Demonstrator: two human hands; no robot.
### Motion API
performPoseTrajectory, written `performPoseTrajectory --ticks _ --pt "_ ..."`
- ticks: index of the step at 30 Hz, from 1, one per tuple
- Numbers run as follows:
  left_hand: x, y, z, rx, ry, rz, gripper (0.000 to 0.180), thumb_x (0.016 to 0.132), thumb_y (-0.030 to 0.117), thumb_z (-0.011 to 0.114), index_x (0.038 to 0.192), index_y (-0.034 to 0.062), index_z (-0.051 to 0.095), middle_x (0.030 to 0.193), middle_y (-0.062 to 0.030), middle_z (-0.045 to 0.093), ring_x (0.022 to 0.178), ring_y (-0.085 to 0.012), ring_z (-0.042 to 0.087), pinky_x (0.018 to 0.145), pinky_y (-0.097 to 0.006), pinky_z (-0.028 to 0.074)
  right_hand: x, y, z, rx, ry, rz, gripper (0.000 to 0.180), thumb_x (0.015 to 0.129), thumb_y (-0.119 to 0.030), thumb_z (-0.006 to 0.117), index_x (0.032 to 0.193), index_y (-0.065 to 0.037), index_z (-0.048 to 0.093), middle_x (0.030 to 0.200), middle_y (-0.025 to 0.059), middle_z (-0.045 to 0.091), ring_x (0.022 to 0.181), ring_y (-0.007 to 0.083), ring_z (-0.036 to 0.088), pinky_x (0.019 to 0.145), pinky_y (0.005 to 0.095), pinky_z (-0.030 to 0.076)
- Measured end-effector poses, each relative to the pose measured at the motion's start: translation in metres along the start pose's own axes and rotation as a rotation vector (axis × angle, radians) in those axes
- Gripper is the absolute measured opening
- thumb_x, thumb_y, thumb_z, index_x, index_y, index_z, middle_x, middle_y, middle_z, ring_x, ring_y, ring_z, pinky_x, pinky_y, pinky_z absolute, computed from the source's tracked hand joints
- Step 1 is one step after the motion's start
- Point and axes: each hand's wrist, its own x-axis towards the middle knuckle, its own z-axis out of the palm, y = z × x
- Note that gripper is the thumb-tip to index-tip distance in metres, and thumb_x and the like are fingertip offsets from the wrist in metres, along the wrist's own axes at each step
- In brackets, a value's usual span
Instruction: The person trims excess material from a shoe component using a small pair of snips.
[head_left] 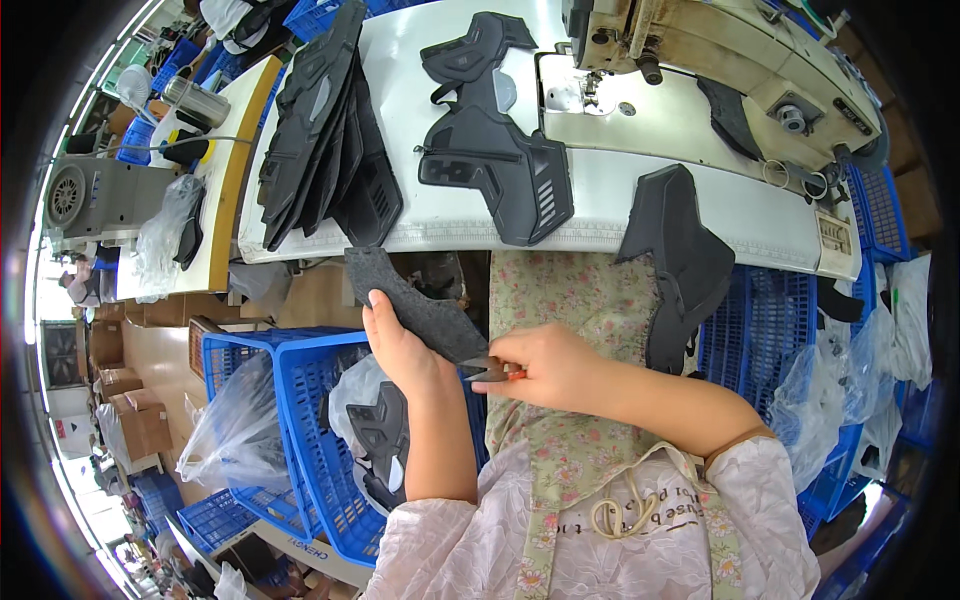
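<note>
Left hand [408, 352] clamped on the dark piece [415, 307], right hand [545, 362] closed around the snips [483, 376] at its near end: trimming looks under way, unfinished. Beyond the left hand, a stack of pieces [318, 150] covers the table [600, 185] edge (trimmed or not, can't tell).

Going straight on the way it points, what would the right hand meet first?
Leading with red-handled metal snips, it would likely meet the dark grey, curved flat piece, then the left hand; depth is unclear.
</note>
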Motion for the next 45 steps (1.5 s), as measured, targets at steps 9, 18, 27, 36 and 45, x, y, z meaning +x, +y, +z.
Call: performPoseTrajectory --ticks 9,18,27,36,45 --pt "0.021 -0.004 -0.012 -0.056 0.111 -0.108 0.026 0.093 0.032 0.053 0.094 0.007 0.056 0.078 -0.005 0.059 0.068 -0.0184 0.058 0.062 -0.031 0.049 -0.021 0.01 -0.015 -0.037 0.029 -0.014 0.014 0.072 -0.011 0.062 0.068 -0.005 0.05 0.065 0.0117 0.055 0.061 0.0336 0.055 0.054 0.043 0.04" --pt "0.031 0.026 0.001 -0.063 0.15 0.175 0.029 0.094 0.032 0.052 0.105 0.0051 0.057 0.099 -0.0054 0.058 0.084 -0.0198 0.057 0.077 -0.034 0.049 -0.03 0.041 -0.015 -0.254 -0.035 0.238 0.014 0.073 -0.02 0.06 0.07 -0.006 0.058 0.068 0.0146 0.06 0.067 0.0364 0.059 0.061 0.0461 0.045" --pt "-0.005 0.034 0.022 0.022 0.087 0.255 0.035 0.091 0.031 0.056 0.113 0.005 0.055 0.107 -0.0077 0.058 0.092 -0.0214 0.057 0.078 -0.036 0.048 0.016 0.043 0.009 0.102 0.341 -0.08 0.021 0.082 -0.015 0.064 0.1 -0.003 0.062 0.094 0.0154 0.064 0.085 0.0311 0.062 0.073 0.0372 0.05" --pt "-0.072 -0.036 0.065 0.019 -0.424 0.13 0.038 0.092 0.028 0.058 0.115 -0.0017 0.049 0.112 -0.0151 0.055 0.095 -0.0243 0.056 0.08 -0.036 0.05 -0.089 0.009 -0.078 0.169 0.508 0.037 0.025 0.076 -0.016 0.071 0.096 -0.005 0.06 0.08 0.0084 0.063 0.071 0.0251 0.062 0.062 0.0349 0.047" --pt "-0.123 -0.052 0.072 0.462 -1.183 0.374 0.053 0.093 0.039 0.052 0.125 -0.0028 0.047 0.104 -0.0154 0.061 0.086 -0.0201 0.061 0.076 -0.031 0.049 -0.253 0.041 -0.166 -0.134 1.712 0.041 0.015 0.09 -0.016 0.06 0.1 -0.006 0.056 0.08 0.0016 0.053 0.065 0.0087 0.052 0.056 0.024 0.044"
